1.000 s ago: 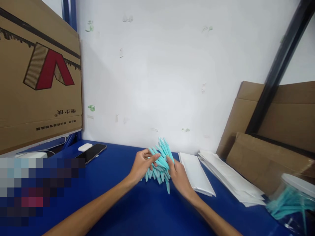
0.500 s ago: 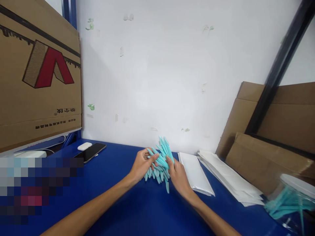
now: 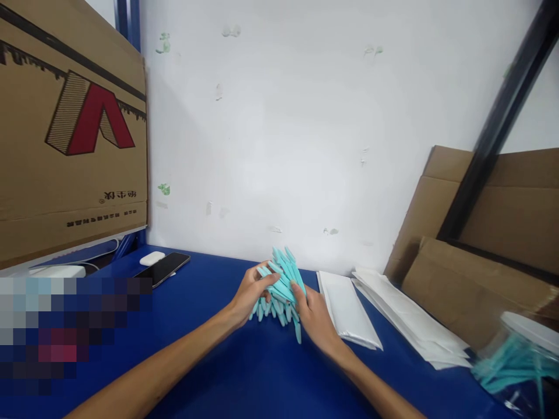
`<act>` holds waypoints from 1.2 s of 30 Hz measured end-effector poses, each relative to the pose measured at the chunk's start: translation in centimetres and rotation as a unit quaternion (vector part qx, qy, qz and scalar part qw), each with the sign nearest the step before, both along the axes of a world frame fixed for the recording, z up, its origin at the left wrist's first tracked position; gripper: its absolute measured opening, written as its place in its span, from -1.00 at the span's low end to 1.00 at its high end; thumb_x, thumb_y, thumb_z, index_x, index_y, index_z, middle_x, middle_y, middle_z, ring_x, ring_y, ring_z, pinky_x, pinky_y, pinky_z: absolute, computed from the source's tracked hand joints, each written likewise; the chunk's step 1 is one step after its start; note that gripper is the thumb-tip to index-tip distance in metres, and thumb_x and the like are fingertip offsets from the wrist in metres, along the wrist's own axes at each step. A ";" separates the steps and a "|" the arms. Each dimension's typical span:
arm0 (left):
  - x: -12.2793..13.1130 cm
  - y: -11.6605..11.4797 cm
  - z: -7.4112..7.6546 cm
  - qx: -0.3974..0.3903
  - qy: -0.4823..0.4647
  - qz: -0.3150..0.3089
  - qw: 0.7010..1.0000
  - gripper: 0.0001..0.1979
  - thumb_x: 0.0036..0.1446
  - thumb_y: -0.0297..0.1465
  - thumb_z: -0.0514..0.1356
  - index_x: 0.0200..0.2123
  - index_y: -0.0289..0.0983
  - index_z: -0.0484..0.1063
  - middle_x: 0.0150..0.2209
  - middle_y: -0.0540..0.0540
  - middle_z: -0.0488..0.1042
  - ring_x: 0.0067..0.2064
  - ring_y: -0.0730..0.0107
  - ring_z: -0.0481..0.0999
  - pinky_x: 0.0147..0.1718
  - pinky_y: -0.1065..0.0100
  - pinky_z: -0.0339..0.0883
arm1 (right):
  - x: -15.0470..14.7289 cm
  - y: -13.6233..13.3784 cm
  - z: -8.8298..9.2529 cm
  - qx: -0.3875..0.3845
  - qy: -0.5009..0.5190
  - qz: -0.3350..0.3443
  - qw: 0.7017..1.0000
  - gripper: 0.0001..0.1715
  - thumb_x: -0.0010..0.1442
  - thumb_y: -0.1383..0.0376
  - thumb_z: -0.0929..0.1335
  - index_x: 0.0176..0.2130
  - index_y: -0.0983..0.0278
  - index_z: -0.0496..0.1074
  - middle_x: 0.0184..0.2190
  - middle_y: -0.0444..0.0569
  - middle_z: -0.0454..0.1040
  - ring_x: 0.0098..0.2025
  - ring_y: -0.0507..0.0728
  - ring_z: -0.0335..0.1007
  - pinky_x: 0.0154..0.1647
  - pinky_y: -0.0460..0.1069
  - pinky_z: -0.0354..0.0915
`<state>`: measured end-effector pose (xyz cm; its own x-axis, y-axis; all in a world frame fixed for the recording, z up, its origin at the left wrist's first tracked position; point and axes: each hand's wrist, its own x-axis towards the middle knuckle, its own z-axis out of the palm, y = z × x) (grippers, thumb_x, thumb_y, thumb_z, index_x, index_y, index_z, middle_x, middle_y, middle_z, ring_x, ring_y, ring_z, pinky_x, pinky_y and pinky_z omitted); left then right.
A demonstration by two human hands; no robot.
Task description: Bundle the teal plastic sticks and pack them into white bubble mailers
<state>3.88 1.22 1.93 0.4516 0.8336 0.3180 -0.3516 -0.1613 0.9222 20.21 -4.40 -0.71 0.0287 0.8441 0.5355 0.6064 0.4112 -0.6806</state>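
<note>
Left hand (image 3: 247, 295) and right hand (image 3: 315, 319) drawn closer together than 1 s ago, left thumb now laid across sticks (image 3: 282, 276), right fingertips nudged left, fan of tips tighter, leaning further left

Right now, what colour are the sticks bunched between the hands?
Light turquoise; the sticks show best in the head view.

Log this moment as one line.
left hand: holds teal sticks | right hand: holds same sticks | sticks: fanned bundle between hands | bags: flat on table, right of hands
</note>
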 end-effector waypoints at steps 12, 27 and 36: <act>0.3 0.0 -0.4 0.029 0.020 0.092 0.995 -0.60 0.06 -0.05 0.34 -0.40 -0.30 0.45 -0.55 0.03 0.41 -0.60 0.51 0.35 -0.66 0.48 0.22 | 0.0 0.2 -0.6 -0.032 0.035 0.012 0.999 -0.41 0.39 -0.09 0.10 -0.47 0.23 0.22 -0.57 -0.17 0.24 -0.50 0.06 0.11 -0.46 -0.07 0.04; 0.4 0.2 -0.5 0.042 -0.003 0.092 0.995 -0.63 0.04 -0.09 0.36 -0.39 -0.31 0.47 -0.56 0.04 0.38 -0.60 0.53 0.33 -0.66 0.49 0.23 | -0.4 -0.1 -0.4 -0.007 0.038 -0.014 0.999 -0.43 0.40 -0.09 0.10 -0.42 0.23 0.27 -0.55 -0.16 0.27 -0.49 0.07 0.14 -0.47 -0.06 0.05; 0.4 0.0 -0.3 0.025 -0.007 0.085 0.996 -0.65 0.03 -0.13 0.37 -0.35 -0.30 0.45 -0.53 0.05 0.36 -0.54 0.47 0.38 -0.61 0.46 0.33 | -0.2 0.5 -1.2 -0.041 0.116 0.015 0.992 -0.42 0.36 -0.13 0.14 -0.41 0.25 0.26 -0.56 -0.15 0.25 -0.50 0.05 0.16 -0.48 -0.07 0.10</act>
<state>4.25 1.21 1.65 0.3005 0.8808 0.3658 -0.3278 -0.2648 0.9069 20.04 -3.94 -1.86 0.1171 0.8868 0.4471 0.4180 0.3644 -0.8322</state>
